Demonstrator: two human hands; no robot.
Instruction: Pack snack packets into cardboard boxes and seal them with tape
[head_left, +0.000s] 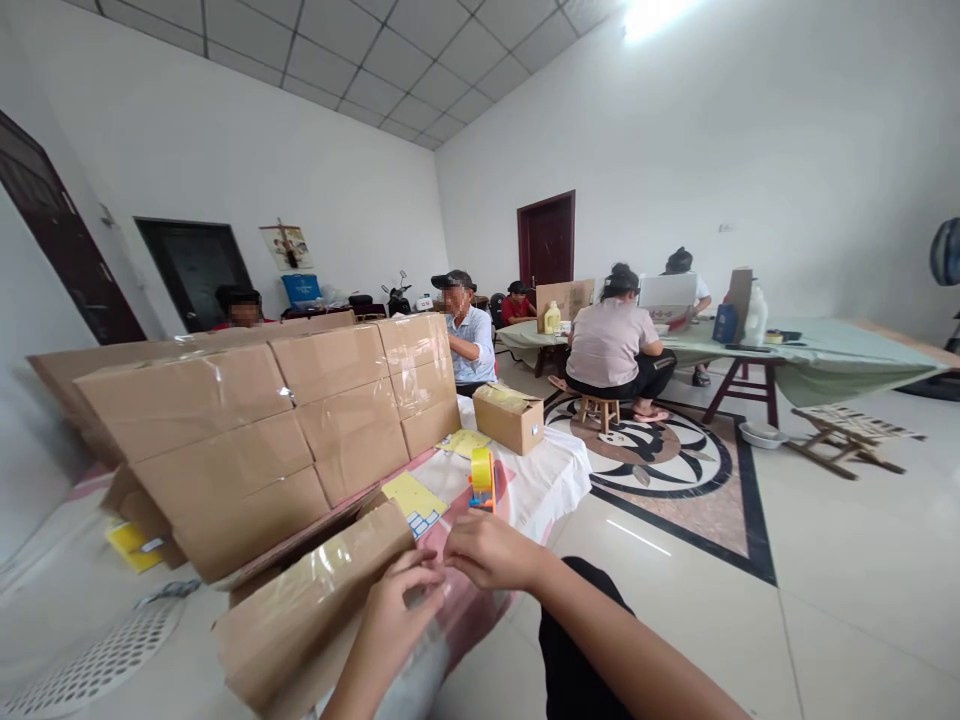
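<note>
My left hand rests with curled fingers on the end of a long cardboard box that lies tilted at the table's near edge. My right hand is closed in a pinch against the same end of the box, close to my left hand; what it pinches is too small to make out. Just beyond my right hand stands a tape dispenser with a yellow roll. A yellow printed sheet lies beside it.
A stack of sealed cardboard boxes fills the table behind the box. A smaller open box sits at the far end. Several people sit at tables further back. A wooden stool and a folded wooden rack stand on the tiled floor.
</note>
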